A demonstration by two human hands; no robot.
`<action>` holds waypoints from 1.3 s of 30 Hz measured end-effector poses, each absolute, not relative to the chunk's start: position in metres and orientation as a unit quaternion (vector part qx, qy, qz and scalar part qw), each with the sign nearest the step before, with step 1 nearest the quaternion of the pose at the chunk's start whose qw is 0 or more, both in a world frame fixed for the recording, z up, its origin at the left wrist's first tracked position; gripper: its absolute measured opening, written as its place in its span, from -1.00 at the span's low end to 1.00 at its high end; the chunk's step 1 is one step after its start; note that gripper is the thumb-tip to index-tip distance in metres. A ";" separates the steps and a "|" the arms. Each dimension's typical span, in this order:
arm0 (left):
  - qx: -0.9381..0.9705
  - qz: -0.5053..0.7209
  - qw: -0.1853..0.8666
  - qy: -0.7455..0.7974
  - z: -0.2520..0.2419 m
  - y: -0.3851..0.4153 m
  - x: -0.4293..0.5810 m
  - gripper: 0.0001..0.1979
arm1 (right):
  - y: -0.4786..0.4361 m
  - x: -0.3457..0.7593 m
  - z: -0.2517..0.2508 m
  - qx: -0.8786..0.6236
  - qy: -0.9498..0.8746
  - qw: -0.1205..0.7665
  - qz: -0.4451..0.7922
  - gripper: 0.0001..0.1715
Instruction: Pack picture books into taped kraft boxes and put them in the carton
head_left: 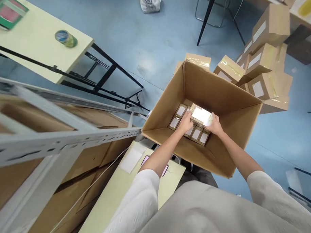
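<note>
Both of my arms reach down into a large open cardboard box [232,95]. Between them is a small carton [201,115] with a bright white label facing up. My left hand [186,123] grips its left end, and my right hand [214,124] grips its right end. Below it, several small labelled cartons [174,122] stand in rows on the floor of the large box. The held carton and my left hand cover part of those rows.
A metal shelf frame [103,136] with large cartons stands at my left. Beside the box, a pale table [168,191] carries a phone [165,170]. Several taped boxes [261,62] are stacked beyond the box at right. Tape rolls [66,38] lie on another table [45,48].
</note>
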State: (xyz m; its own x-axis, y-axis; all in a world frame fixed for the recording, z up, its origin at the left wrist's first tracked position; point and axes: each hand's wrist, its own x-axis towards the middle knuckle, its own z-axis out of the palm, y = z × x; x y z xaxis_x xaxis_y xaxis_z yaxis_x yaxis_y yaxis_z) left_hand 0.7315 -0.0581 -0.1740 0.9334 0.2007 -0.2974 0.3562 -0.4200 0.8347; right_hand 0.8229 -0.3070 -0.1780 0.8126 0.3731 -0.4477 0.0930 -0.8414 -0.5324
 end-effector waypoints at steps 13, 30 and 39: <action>0.831 -0.141 0.491 0.219 -0.383 -0.044 0.816 -0.17 | -0.286 0.937 -0.387 -0.938 -0.093 0.232 0.238 0.31; 0.814 -0.212 0.458 0.288 -0.526 -0.031 0.790 -0.35 | -0.209 0.990 -0.580 -0.951 -0.120 0.179 0.223 0.50; 0.813 -0.217 0.461 0.280 -0.536 -0.031 0.776 -0.40 | -0.160 0.998 -0.614 -0.941 -0.148 0.197 0.231 0.54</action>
